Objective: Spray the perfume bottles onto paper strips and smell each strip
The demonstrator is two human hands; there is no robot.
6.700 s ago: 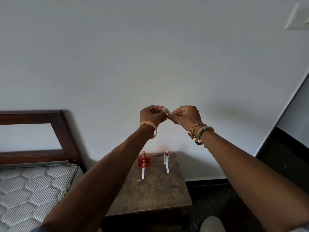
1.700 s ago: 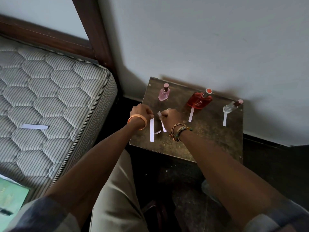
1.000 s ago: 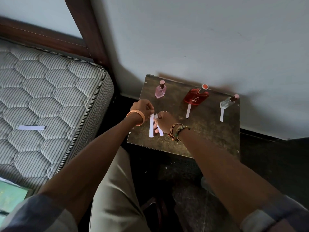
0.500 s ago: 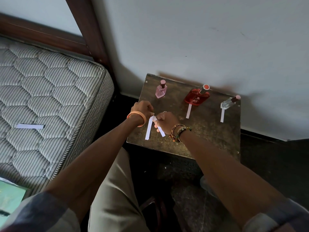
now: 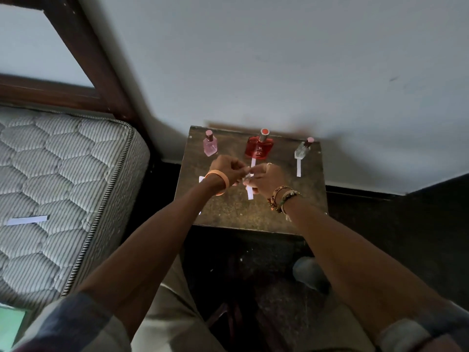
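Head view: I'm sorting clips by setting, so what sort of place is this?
Probably a bedroom: a bare quilted mattress in a dark wooden bed frame, with a small worn table beside it against the wall, holding perfume bottles.

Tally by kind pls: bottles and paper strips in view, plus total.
Perfume bottles: 3 (pink bottle, red bottle, clear bottle)
Paper strips: 5 (red's strip, clear's strip, pinched strip between left hand and right hand, half-hidden strip behind the left wrist, mattress strip)
Total: 8
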